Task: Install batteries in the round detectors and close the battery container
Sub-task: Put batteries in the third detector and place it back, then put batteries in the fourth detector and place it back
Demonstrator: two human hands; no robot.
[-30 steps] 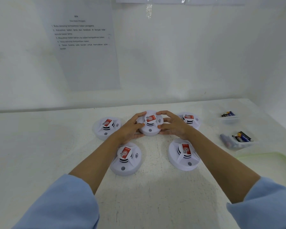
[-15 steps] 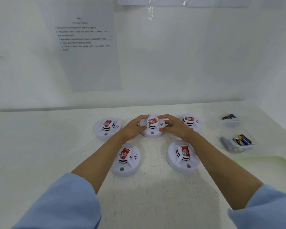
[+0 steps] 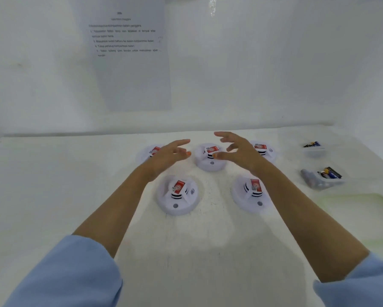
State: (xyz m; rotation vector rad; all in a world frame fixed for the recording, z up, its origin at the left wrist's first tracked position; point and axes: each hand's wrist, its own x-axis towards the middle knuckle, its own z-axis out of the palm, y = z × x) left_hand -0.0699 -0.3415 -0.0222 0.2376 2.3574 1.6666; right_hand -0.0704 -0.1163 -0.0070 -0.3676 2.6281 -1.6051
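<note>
Several round white detectors with red labels lie on the white table (image 3: 53,196). The middle back detector (image 3: 210,158) sits between my two hands. My left hand (image 3: 168,156) hovers just left of it, fingers spread and holding nothing, partly covering the back left detector (image 3: 151,151). My right hand (image 3: 237,149) hovers just right of it, fingers apart and empty, in front of the back right detector (image 3: 263,150). Two more detectors lie nearer, the front left detector (image 3: 178,194) and the front right detector (image 3: 250,193).
Two clear containers with batteries stand at the right, a far container (image 3: 314,148) and a nearer container (image 3: 323,177). A pale green tray (image 3: 363,209) lies at the right front. A printed instruction sheet (image 3: 128,52) hangs on the back wall.
Both hands have let go of the middle back detector and lifted apart with fingers spread. The detector stays on the table.
</note>
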